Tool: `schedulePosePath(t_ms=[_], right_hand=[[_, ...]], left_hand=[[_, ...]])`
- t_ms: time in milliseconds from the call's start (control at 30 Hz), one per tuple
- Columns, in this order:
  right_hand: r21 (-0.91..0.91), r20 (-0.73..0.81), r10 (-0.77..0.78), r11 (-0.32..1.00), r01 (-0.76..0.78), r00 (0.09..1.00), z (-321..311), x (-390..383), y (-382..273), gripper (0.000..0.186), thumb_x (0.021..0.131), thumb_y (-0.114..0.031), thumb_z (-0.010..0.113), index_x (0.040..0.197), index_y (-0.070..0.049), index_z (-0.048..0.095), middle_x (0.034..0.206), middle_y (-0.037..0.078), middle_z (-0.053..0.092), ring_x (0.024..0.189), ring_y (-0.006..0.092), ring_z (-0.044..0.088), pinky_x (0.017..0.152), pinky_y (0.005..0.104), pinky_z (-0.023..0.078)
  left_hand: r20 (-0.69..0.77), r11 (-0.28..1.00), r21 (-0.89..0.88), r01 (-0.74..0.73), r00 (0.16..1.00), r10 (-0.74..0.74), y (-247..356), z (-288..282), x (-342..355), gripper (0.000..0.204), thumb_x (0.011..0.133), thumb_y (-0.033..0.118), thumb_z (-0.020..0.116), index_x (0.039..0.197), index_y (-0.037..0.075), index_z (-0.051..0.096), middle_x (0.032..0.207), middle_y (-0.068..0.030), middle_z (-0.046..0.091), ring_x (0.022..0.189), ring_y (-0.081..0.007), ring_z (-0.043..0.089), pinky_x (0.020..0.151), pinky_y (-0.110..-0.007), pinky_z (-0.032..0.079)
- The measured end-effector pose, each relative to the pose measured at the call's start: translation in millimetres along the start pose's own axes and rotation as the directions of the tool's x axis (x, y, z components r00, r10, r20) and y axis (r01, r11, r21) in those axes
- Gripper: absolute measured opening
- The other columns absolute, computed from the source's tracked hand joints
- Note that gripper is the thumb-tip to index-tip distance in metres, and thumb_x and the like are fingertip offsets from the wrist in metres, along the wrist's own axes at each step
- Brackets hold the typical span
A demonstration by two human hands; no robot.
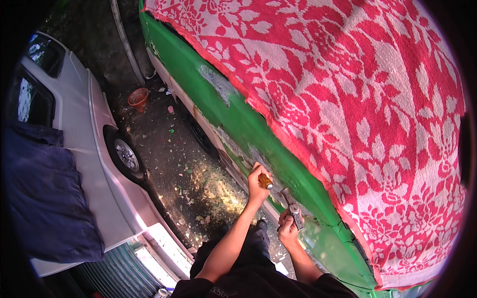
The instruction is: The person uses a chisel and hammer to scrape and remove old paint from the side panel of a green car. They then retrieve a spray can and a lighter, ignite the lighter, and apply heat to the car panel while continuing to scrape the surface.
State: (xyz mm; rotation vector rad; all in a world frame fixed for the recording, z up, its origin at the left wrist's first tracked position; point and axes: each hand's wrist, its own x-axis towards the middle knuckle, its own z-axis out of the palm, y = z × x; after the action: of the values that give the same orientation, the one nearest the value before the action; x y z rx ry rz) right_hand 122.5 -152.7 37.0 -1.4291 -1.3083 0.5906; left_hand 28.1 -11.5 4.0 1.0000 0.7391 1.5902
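My left hand (258, 185) is closed around an amber-handled tool (266, 183) with a metal cap, held against the side of a green vehicle (191, 74) where pale, rough patches (216, 82) show through the paint. The tool's working end is hidden behind my fingers. A little lower and to the right, my right hand (288, 228) grips a metal hammer-like tool (294, 211), its head close beside the same patched panel. A red-and-white floral cloth (357, 124) covers the upper part of the green vehicle.
A pale vehicle (92, 174) stands along the left, with a dark cloth (44, 198) draped over it. Between the vehicles, paint flakes and debris lie on the ground (179, 164), with an orange pot (138, 99) farther back. A corrugated drum-like object (107, 273) sits at lower left.
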Motion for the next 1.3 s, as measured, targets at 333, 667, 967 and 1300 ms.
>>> schedulePosePath(t_ms=[333, 667, 967, 1300], right_hand=[[-0.148, 0.078, -0.080, 0.985, 0.091, 0.994, 3, 1, 3, 0.030, 0.103, -0.031, 0.050, 0.094, -0.002, 0.051, 0.060, 0.001, 0.048, 0.048, 0.0073, 0.042, 0.044, 0.0237, 0.034], [0.058, -0.047, -0.061, 0.996, 0.063, 0.997, -2, -23, 24, 0.012, 0.085, -0.007, 0.064, 0.081, 0.000, 0.055, 0.059, 0.009, 0.052, 0.050, 0.0160, 0.051, 0.051, 0.0333, 0.043], [0.156, -0.074, -0.040, 0.986, 0.051, 0.996, 2, -18, 17, 0.008, 0.088, -0.004, 0.058, 0.082, -0.002, 0.053, 0.062, 0.012, 0.053, 0.049, 0.0229, 0.052, 0.049, 0.0338, 0.040], [0.294, -0.103, -0.014, 0.955, 0.044, 0.995, 2, -34, 31, 0.010, 0.090, -0.007, 0.058, 0.083, -0.001, 0.052, 0.057, 0.012, 0.048, 0.047, 0.0212, 0.049, 0.049, 0.0343, 0.040]], left_hand=[[0.062, 0.991, 0.116, -0.069, 0.996, 0.063, 2, -6, -4, 0.022, 0.089, -0.011, 0.050, 0.077, 0.006, 0.043, 0.086, -0.0002, 0.038, 0.077, -0.0111, 0.051, 0.069, -0.025, 0.046], [0.064, 0.999, 0.021, 0.028, 0.998, -0.030, 1, -5, -2, 0.025, 0.084, -0.016, 0.052, 0.077, 0.006, 0.041, 0.085, -0.0001, 0.039, 0.074, -0.0094, 0.047, 0.069, -0.024, 0.045], [0.093, 0.990, 0.131, -0.051, 0.995, 0.039, -2, -9, -5, 0.024, 0.078, -0.014, 0.058, 0.077, 0.004, 0.042, 0.085, -0.0011, 0.040, 0.073, -0.0094, 0.046, 0.067, -0.024, 0.043], [0.123, 0.974, 0.206, -0.091, 0.990, 0.066, -4, -10, -4, 0.025, 0.071, -0.014, 0.060, 0.075, 0.002, 0.042, 0.081, -0.0029, 0.038, 0.069, -0.0119, 0.043, 0.063, -0.025, 0.038]])
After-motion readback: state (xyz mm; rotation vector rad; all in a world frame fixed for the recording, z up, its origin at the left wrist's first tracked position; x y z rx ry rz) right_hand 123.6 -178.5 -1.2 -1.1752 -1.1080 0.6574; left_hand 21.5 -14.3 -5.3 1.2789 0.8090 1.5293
